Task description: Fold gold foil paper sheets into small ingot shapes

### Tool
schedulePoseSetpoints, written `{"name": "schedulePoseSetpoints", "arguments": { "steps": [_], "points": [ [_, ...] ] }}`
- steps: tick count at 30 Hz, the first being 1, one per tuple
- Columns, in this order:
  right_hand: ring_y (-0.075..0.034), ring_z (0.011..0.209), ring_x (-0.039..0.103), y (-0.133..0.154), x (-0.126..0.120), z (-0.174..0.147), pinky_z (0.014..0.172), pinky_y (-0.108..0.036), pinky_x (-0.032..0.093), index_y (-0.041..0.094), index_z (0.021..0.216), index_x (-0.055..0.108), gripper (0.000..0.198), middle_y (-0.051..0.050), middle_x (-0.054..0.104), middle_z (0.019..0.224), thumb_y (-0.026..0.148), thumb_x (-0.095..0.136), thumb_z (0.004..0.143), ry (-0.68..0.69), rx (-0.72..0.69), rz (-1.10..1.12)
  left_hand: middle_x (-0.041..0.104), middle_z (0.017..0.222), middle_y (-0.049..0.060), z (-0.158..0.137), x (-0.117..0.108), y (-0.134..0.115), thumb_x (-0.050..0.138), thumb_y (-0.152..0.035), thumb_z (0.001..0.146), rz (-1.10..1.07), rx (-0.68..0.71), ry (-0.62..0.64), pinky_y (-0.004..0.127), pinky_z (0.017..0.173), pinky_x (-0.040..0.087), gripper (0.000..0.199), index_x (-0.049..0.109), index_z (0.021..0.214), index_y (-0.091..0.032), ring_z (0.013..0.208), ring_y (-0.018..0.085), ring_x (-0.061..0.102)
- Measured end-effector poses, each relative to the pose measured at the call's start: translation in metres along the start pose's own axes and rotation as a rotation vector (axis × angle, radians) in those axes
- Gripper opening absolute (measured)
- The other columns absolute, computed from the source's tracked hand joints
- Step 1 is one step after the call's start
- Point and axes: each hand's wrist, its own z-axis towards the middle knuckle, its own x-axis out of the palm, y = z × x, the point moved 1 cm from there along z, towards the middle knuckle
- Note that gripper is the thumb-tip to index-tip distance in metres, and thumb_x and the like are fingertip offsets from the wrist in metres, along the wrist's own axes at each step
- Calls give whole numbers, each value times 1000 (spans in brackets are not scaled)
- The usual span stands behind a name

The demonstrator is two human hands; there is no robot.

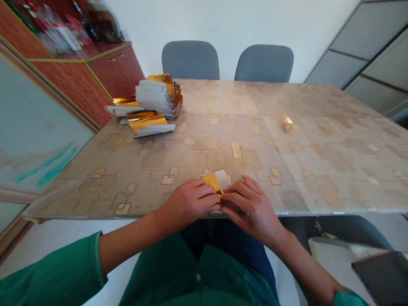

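A small sheet of gold foil paper point(213, 181) with a white back lies between my hands at the table's front edge. My left hand point(193, 197) grips its lower left part, fingers pressed together. From the other side, the thumb and fingers of my right hand point(250, 204) pinch its lower edge. The fingers hide the sheet's lower part, so its folds there cannot be made out. Away to the right sits a small folded gold paper piece point(287, 124). Stacked gold and white paper sheets point(156, 100) lie at the far left.
The table point(223, 144) has a patterned, glossy cover. Behind it stand two grey chairs point(190, 60). A wooden cabinet point(116, 68) holding bottles and packets is at the back left. Another chair point(350, 229) and a dark flat object point(382, 276) are low at the right.
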Motion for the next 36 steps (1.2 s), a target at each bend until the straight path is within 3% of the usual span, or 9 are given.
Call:
{"name": "schedulePoseSetpoints", "arguments": {
  "steps": [9,12,16,24,31,36],
  "points": [
    [-20,93,59,-10,6,22,105,-44,35,20,90,67,11,-3,70,95,24,58,94,-55,49,-152,68,87,4,20,4,39,45,-39,102,131,56,64,29,73,45,32,67,93,-18,80,17,60],
    [-22,93,59,-13,11,34,104,-44,36,19,88,67,11,-4,70,93,21,58,93,-71,106,-252,69,97,6,28,2,59,49,-38,100,71,120,129,30,79,47,28,66,97,-17,88,19,61],
    [-22,91,58,-16,14,45,100,-42,39,18,86,67,8,-5,69,90,20,60,90,-80,143,-287,69,100,4,33,1,74,52,-27,99,-104,31,152,29,86,46,17,66,96,-18,92,17,62],
    [-22,90,56,-14,14,46,100,-44,36,18,79,63,10,-5,65,88,24,66,87,-95,240,-221,66,102,4,31,8,77,57,-29,96,-392,-155,105,30,89,45,15,67,93,-19,97,17,61],
    [-21,84,51,-16,17,52,84,-37,40,18,72,59,16,-4,61,80,19,64,86,-106,254,-185,63,92,3,38,14,76,64,-28,92,-333,-276,44,31,83,44,14,65,84,-16,91,19,57],
    [-21,82,50,-18,19,52,84,-37,39,18,71,57,16,-3,59,78,17,63,85,-131,265,-148,62,89,2,43,16,74,68,-30,89,-274,-328,77,30,79,42,16,64,81,-17,88,19,55]
  ]
}}
